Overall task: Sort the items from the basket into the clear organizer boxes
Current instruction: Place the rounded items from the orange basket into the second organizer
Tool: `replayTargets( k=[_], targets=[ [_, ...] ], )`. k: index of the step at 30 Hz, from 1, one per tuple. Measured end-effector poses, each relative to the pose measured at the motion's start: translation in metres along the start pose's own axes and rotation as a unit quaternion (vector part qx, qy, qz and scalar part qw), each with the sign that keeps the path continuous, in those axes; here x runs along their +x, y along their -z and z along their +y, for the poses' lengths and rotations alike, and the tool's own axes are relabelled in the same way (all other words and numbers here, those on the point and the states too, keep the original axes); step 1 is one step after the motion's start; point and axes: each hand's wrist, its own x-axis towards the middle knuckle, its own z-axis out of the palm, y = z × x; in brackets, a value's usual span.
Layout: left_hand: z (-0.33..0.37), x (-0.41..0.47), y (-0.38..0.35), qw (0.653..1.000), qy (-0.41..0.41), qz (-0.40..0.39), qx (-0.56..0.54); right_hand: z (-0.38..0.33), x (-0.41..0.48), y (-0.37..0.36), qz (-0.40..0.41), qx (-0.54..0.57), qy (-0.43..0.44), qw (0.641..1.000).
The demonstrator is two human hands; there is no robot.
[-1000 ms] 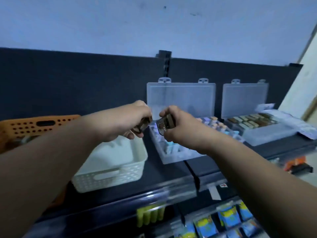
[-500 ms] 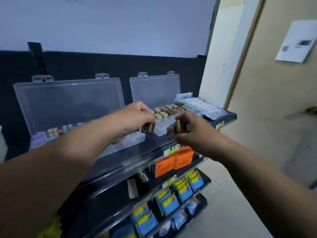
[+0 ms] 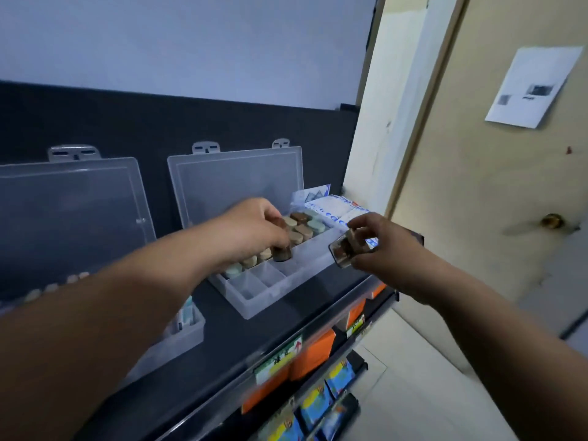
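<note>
By shelf edge (image 3: 280, 348), hands (image 3: 254, 227) (image 3: 385, 246) grip jars (image 3: 282, 253) (image 3: 342, 252).

The left organizer box (image 3: 73, 218) runs off the left edge, and the left forearm (image 3: 127, 313) hides most of its tray. The left hand (image 3: 254, 227) covers the top of the brown item (image 3: 282, 253) it pinches. The clear case (image 3: 342, 252) in the right hand (image 3: 385, 249) is blurred, its contents unclear. Print on the paper sheet (image 3: 534, 87) is illegible.
</note>
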Motion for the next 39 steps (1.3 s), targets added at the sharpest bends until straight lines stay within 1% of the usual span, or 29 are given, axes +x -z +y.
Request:
replayTargets(
  k=[5, 8, 12, 15, 18, 21, 23, 30, 33, 36, 39],
  targets=[
    [-0.005, 0.039, -0.009, 1.0, -0.003, -0.012, -0.004, 0.028, 0.048, 0.013, 0.006, 0.004, -0.017, 1.0],
    [-0.004, 0.055, -0.015, 1.0, -0.002, -0.024, -0.002, 0.045, 0.079, 0.018, -0.008, 0.001, -0.013, 1.0],
    [0.004, 0.08, -0.029, 1.0, 0.01, -0.008, -0.015, 0.064, 0.129, 0.02, -0.021, -0.07, 0.034, 0.997],
    [0.014, 0.097, -0.045, 0.999, 0.032, 0.007, -0.015, 0.078, 0.163, 0.017, -0.039, -0.096, 0.074, 0.992],
    [0.024, 0.116, -0.065, 0.998, 0.049, 0.028, -0.019, 0.091, 0.194, 0.015, -0.08, -0.1, 0.11, 0.986],
    [0.035, 0.137, -0.089, 0.995, 0.076, 0.063, 0.017, 0.105, 0.223, 0.013, -0.121, -0.097, 0.155, 0.976],
    [0.042, 0.148, -0.101, 0.994, 0.08, 0.077, 0.021, 0.113, 0.239, 0.01, -0.135, -0.109, 0.179, 0.968],
    [0.062, 0.179, -0.135, 0.985, 0.122, 0.112, 0.056, 0.133, 0.28, -0.01, -0.247, -0.153, 0.233, 0.928],
    [0.063, 0.189, -0.15, 0.98, 0.141, 0.121, 0.073, 0.14, 0.287, -0.012, -0.271, -0.135, 0.232, 0.924],
    [0.065, 0.199, -0.163, 0.979, 0.151, 0.105, 0.082, 0.151, 0.292, -0.006, -0.294, -0.098, 0.238, 0.921],
    [0.067, 0.208, -0.174, 0.979, 0.148, 0.084, 0.113, 0.157, 0.295, 0.002, -0.288, -0.052, 0.242, 0.925]
  ],
)
